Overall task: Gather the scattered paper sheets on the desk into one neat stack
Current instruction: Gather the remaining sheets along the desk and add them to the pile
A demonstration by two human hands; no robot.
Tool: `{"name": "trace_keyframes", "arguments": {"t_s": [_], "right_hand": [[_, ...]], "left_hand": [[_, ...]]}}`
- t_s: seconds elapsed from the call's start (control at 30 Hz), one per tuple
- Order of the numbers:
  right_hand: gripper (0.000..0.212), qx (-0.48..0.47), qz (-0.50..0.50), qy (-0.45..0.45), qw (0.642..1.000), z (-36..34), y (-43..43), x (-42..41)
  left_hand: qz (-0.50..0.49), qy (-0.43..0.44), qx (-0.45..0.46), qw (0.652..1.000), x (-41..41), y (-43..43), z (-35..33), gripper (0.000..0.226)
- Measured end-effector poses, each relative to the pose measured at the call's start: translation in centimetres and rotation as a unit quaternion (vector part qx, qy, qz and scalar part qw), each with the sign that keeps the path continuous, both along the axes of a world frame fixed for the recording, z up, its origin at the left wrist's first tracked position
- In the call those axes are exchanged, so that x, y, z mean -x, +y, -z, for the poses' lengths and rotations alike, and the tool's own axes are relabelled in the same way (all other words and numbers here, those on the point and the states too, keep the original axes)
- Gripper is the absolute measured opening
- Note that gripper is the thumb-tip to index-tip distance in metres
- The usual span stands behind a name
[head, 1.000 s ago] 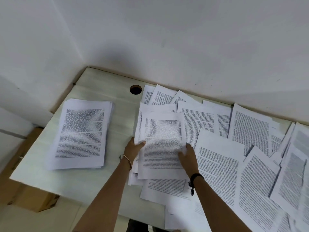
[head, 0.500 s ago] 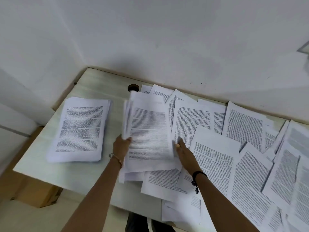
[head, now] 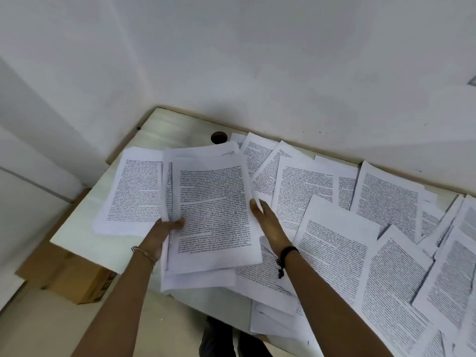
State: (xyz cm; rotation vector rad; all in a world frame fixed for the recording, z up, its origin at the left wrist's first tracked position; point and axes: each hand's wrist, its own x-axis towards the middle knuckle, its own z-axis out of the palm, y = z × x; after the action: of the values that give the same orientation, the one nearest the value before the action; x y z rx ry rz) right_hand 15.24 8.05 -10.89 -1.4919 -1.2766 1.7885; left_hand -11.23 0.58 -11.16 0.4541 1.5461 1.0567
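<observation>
White printed paper everywhere, and I have a bundle [head: 211, 202] of it raised off the tabletop [head: 85, 243], as far as I can tell. My left hand [head: 164, 230] grips the bundle's left edge, thumb on top. My right hand [head: 268, 222] lies with straight fingers against the right edge, holding nothing, just squaring it. The bundle's long axis runs away from me, toward the wall. The stack [head: 128, 191] sits just left of it, lying the same way, with its right edge hidden behind the bundle. So I read the coming move as a short carry leftward, and the left hand is the nearer one. Loose sheets [head: 332, 253] overlap at all angles across the tabletop to the right, so plenty remains. The bundle's lower sheets are fanned out and could slip.
</observation>
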Motion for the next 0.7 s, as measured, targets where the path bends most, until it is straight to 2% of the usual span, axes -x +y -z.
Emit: {"name": "trace_keyframes", "arguments": {"t_s": [0.13, 0.2, 0.27, 0.33, 0.4, 0.47, 0.57, 0.67, 0.7], "right_hand": [[0.041, -0.075, 0.09, -0.067, 0.991, 0.9, 0.8, -0.5], [0.044, -0.1, 0.075, -0.141, 0.982, 1.5, 0.6, -1.7], [0.052, -0.091, -0.016, -0.212, 0.973, 2.4, -0.2, -2.8], [0.063, -0.068, -0.079, -0.232, 0.967, 3.3, -1.8, -3.4], [0.074, -0.069, -0.037, -0.223, 0.972, 3.8, -3.3, -3.6], [0.062, -0.08, -0.019, -0.24, 0.967, 4.6, -3.6, -3.4], [0.053, -0.093, -0.134, -0.276, 0.947, 5.2, -3.6, -2.9], [0.018, -0.136, -0.067, -0.264, 0.952, 5.1, -3.3, -2.7], [0.017, -0.139, -0.058, -0.268, 0.952, 4.8, -3.1, -2.5]], "left_hand": [[-0.012, -0.054, -0.004, 0.998, -1.9, 0.0, 0.2, 0.036], [-0.024, -0.075, -0.003, 0.997, -2.8, 0.1, 1.0, 0.035], [-0.022, -0.081, 0.025, 0.996, -3.4, -0.4, 2.2, 0.028], [-0.004, -0.066, 0.066, 0.996, -3.8, -1.2, 3.6, 0.029], [0.001, -0.056, 0.093, 0.994, -4.4, -2.0, 4.6, 0.039], [-0.001, -0.057, 0.094, 0.994, -4.9, -2.3, 5.2, 0.04], [0.005, -0.046, 0.075, 0.996, -5.7, -2.2, 5.2, 0.03], [0.002, -0.029, 0.069, 0.997, -5.6, -1.8, 5.4, 0.038], [0.005, -0.026, 0.07, 0.997, -5.5, -1.7, 5.4, 0.042]]}}
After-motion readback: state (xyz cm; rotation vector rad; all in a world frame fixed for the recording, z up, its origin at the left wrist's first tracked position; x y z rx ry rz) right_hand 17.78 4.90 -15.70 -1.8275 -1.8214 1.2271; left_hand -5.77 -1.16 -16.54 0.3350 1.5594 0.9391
